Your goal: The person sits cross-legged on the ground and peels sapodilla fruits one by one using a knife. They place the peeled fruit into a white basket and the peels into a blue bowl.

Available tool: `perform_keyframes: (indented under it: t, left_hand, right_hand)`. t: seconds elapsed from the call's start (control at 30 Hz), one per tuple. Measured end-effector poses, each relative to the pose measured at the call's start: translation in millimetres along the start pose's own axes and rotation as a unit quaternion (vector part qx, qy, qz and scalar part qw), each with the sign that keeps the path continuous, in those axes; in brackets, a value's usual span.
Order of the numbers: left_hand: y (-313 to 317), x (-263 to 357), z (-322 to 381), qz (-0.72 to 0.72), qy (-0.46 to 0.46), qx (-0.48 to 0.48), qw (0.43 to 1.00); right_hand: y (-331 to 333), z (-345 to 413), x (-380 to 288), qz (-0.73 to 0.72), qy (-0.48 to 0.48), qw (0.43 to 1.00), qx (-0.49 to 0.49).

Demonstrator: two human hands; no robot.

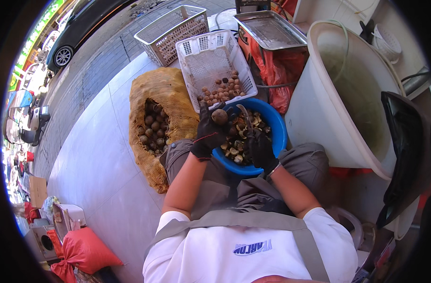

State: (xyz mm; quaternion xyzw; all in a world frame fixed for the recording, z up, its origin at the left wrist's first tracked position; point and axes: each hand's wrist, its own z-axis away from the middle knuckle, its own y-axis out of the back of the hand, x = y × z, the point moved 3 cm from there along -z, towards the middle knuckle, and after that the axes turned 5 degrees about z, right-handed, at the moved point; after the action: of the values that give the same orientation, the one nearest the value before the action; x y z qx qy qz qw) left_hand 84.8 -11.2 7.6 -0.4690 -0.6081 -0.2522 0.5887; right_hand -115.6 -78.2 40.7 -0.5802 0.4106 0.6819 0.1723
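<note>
My left hand (209, 132), in a black glove with red edging, holds a round brown husked nut or fruit (219, 117) above the near rim of the white basket. In my right hand (259, 148), also black-gloved, is a curved blade (245, 115), pointing away from me; its handle is hidden in the fist. Both hands are over or beside a blue plastic tub (279, 131), which holds broken husks (238, 146). A yellow mesh sack (181, 90) at the left is torn open, showing many round brown pieces (153, 123). Several lighter nuts (220, 92) lie in the white plastic basket (187, 53).
Behind the basket stands a grey plastic crate (159, 32). A metal tray (272, 30) rests above red plastic bags (282, 78). To the right is a large white tub (303, 106) with a hose. A tied red sack (91, 249) sits lower left. A dark car (81, 28) is parked beyond.
</note>
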Motion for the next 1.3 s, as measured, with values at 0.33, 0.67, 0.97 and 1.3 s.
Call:
perform_keyframes:
  t: [0.33,0.67,0.97,1.3]
  left_hand:
    - [-80,-17,20,-0.26,-0.016,-0.008,0.965]
    - [-70,-27,17,-0.569,-0.006,-0.117,0.814]
    - [-55,-18,23,-0.444,-0.156,-0.067,0.88]
    - [-61,-7,20,-0.433,-0.128,-0.253,0.856]
  right_hand:
    - [-3,10,6,0.289,0.129,0.948,-0.032]
    - [-7,6,8,0.317,0.099,0.939,-0.086]
    - [-2,-13,39,0.247,0.083,0.965,0.021]
    - [-7,8,5,0.244,0.132,0.957,-0.086]
